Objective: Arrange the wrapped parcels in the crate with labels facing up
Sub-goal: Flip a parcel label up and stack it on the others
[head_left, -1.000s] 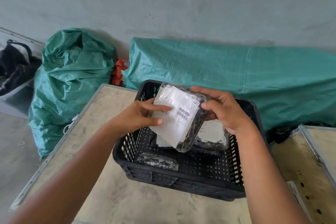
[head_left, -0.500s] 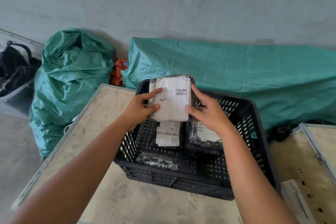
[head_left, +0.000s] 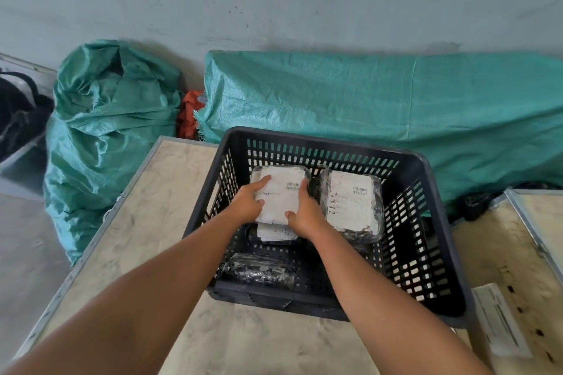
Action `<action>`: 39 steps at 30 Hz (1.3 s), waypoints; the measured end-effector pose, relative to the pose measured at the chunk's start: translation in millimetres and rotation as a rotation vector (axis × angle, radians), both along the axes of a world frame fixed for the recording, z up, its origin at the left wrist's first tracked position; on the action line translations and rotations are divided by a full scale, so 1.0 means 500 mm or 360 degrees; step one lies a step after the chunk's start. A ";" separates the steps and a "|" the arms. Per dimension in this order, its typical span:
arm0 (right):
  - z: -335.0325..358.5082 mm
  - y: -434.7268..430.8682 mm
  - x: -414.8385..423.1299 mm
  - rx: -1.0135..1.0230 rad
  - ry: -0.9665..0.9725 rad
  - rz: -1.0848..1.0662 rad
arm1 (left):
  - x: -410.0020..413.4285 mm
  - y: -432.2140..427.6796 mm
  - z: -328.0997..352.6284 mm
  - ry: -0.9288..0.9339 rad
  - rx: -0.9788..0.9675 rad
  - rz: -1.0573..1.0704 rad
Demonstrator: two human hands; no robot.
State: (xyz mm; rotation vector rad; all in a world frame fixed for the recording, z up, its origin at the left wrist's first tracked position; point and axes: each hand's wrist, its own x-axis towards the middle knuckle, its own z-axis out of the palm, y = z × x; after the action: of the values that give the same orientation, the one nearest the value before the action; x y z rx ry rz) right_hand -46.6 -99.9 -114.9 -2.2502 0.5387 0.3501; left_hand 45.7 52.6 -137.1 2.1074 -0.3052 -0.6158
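Observation:
A black slotted crate (head_left: 432,192) stands on a wooden table. Inside it, at the back left, lies a wrapped parcel (head_left: 281,189) with its white label up. My left hand (head_left: 246,205) grips its left edge and my right hand (head_left: 304,213) its right edge. Under it another labelled parcel (head_left: 275,233) peeks out. To the right rests a second label-up parcel (head_left: 350,204). A small dark wrapped parcel (head_left: 259,271) with no label showing lies at the crate's front left.
The wooden table (head_left: 146,222) has a metal edge. A white envelope (head_left: 499,323) lies right of the crate, beside a second table (head_left: 542,222). Green woven sacks (head_left: 103,131) and a long green sack (head_left: 365,94) sit behind, against the wall.
Both hands have lowered the labelled parcel from above the crate's rim down into the back left of the crate, label up, on top of another parcel.

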 end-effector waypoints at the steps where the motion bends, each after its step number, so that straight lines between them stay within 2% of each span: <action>1: -0.010 -0.001 0.003 -0.0002 0.0043 -0.0015 | 0.002 0.000 -0.009 0.0020 0.0036 -0.0061; 11: -0.051 0.001 0.015 -0.0107 0.0168 -0.0006 | 0.010 0.004 -0.067 0.0104 0.0337 -0.0357; 17: -0.055 0.007 0.012 -0.0195 0.0168 0.0014 | 0.003 0.003 -0.075 -0.0031 0.0422 -0.0413; 25: -0.058 -0.001 0.013 -0.0224 0.0189 0.0092 | -0.008 -0.008 -0.058 -0.0059 0.0534 -0.0414; 29: -0.035 -0.002 0.010 -0.0165 0.0197 0.0087 | -0.016 -0.012 -0.015 -0.0066 0.0565 -0.0388; 32: -0.001 -0.005 0.002 -0.0127 0.0059 0.0130 | -0.011 -0.017 0.051 -0.0126 0.0526 -0.0374; 36: 0.048 -0.024 -0.018 -0.0051 -0.0193 0.0156 | -0.012 0.008 0.143 -0.0417 0.0370 -0.0381; 39: 0.064 -0.045 -0.049 0.0155 -0.0237 0.0154 | -0.035 0.046 0.178 -0.0393 0.0244 -0.0374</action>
State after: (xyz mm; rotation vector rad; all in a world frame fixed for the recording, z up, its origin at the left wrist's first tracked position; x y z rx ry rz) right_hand -71.0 -122.2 -82.8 -2.1913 0.3291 0.2492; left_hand 28.1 75.7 -48.0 2.3187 -0.6708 -0.5270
